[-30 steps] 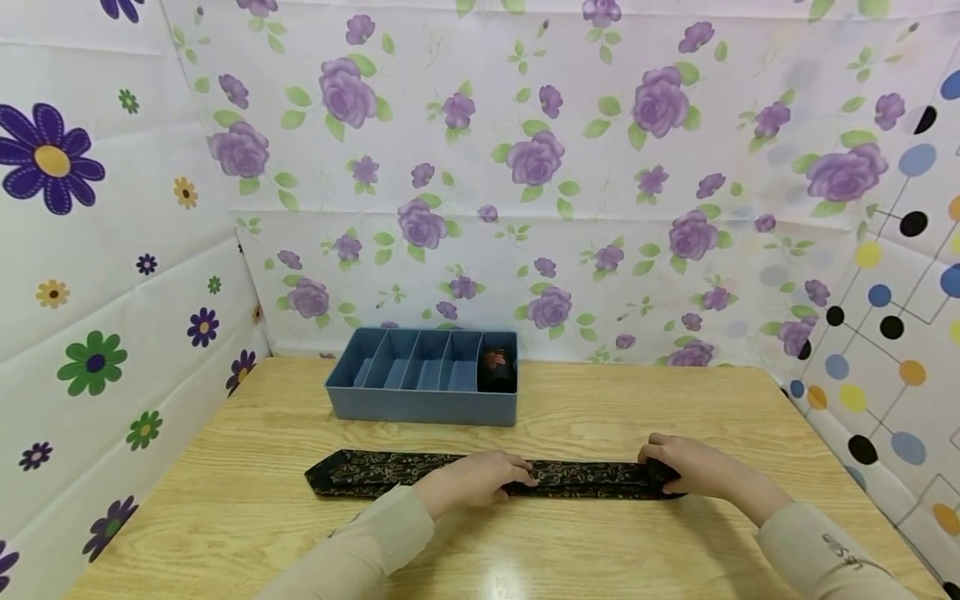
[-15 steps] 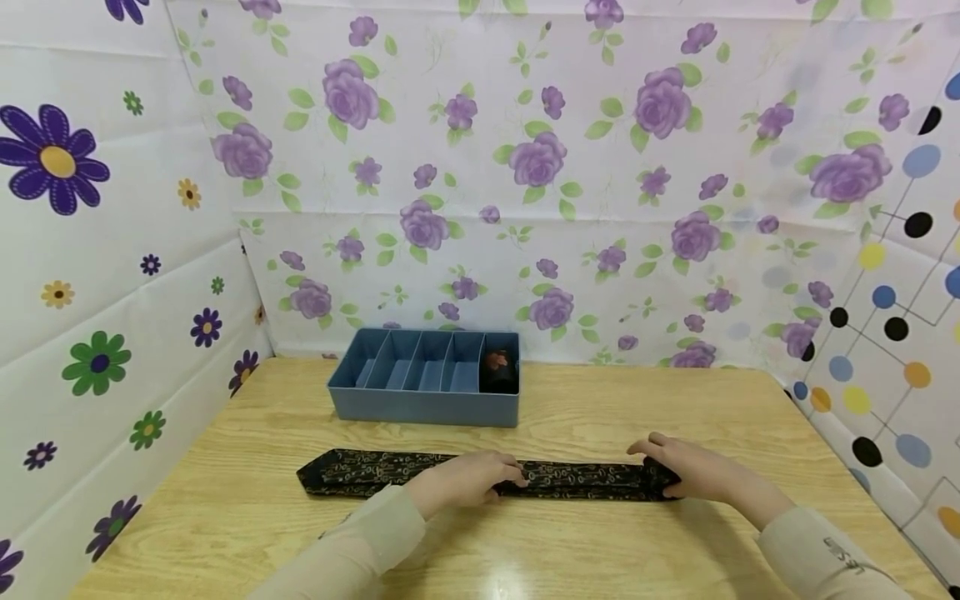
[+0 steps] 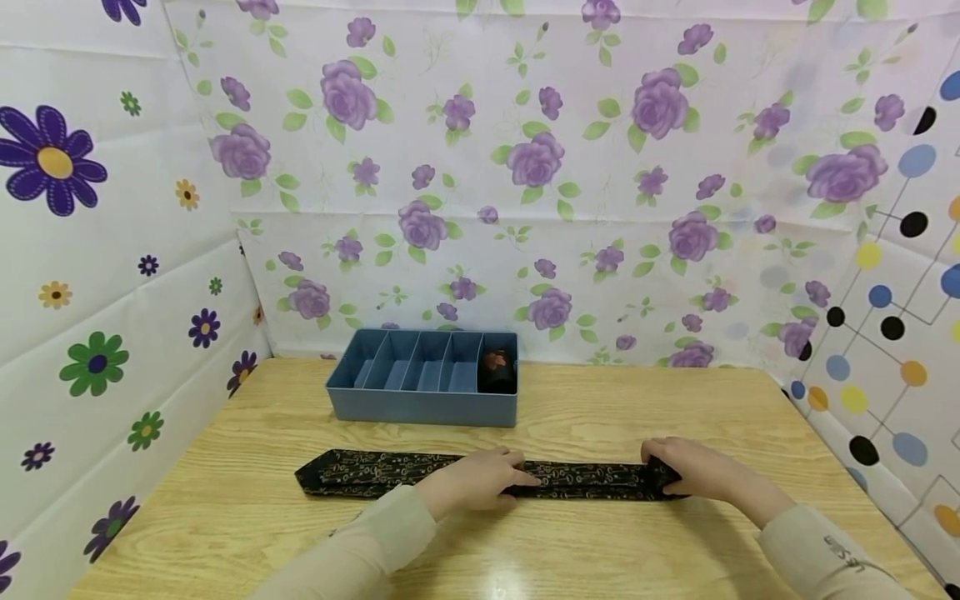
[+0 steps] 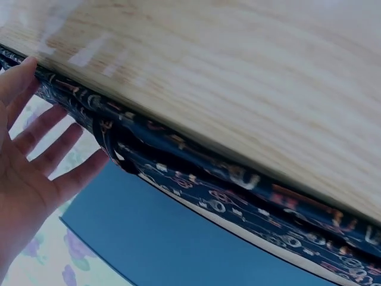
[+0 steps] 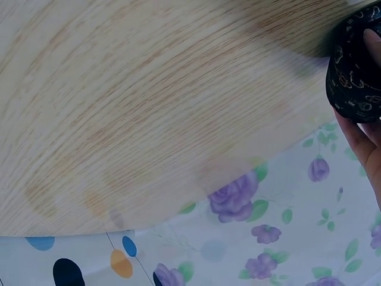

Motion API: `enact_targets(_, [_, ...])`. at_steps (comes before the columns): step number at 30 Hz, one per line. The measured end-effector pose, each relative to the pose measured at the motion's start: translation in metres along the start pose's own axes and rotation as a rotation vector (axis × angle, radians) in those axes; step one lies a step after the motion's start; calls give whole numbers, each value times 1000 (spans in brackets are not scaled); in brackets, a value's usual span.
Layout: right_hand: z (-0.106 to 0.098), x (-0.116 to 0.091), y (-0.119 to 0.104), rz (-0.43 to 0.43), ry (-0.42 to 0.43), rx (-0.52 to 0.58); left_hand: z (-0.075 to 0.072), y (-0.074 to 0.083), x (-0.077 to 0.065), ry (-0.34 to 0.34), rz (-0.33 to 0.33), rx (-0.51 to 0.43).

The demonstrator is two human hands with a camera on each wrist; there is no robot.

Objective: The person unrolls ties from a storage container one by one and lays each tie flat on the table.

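Observation:
A black necktie [image 3: 592, 476] with a small gold and pale pattern lies lengthwise across the table, its pointed end [image 3: 318, 473] to the left. My right hand [image 3: 693, 468] grips the rolled-up right end; the right wrist view shows this dark roll [image 5: 351, 77] between thumb and fingers. Over the middle of the tie is my left hand [image 3: 474, 481]. In the left wrist view its fingers [image 4: 56, 152] are spread and fairly straight, with tips at the tie's edge. A loop of fabric [image 4: 106, 140] stands out from the tie's underside there.
Behind the tie stands a blue-grey divided box [image 3: 423, 407]. Its rightmost compartment holds a dark rolled item [image 3: 497, 372] with a reddish motif. The wooden table [image 3: 600, 550] meets flower-printed sheets [image 3: 487, 275] at the back and sides.
My left hand shifts slightly left, then back right, and the tie's pointed end sits a little farther left. My right fingers lift forward briefly and come back onto the roll.

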State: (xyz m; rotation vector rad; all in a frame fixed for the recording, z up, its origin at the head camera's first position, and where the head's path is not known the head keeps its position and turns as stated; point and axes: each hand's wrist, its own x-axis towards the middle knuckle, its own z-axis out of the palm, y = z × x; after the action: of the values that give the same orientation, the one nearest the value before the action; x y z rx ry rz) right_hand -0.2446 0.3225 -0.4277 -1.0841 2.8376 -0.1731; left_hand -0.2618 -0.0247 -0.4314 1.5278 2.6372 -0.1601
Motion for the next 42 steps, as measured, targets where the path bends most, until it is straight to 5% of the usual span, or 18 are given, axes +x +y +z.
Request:
enact_targets(7, [0, -2, 1, -8, -3, 16, 1, 10, 14, 12, 39, -37])
enact_targets(14, [1, -4, 3, -36, 31, -30, -2, 20, 29, 31, 61, 76])
enact_targets(18, [1, -5, 4, -30, 33, -30, -2, 27, 40, 41, 69, 53])
enact_targets(25, [-1, -7, 3, 17, 16, -24, -1, 43, 63, -42, 122, 36])
enact_targets(30, [-2, -8, 2, 32, 19, -13, -4, 55, 73, -95, 109, 80])
enact_targets(42, [-5, -17, 11, 31, -2, 39, -6, 63, 83, -71, 48, 80])
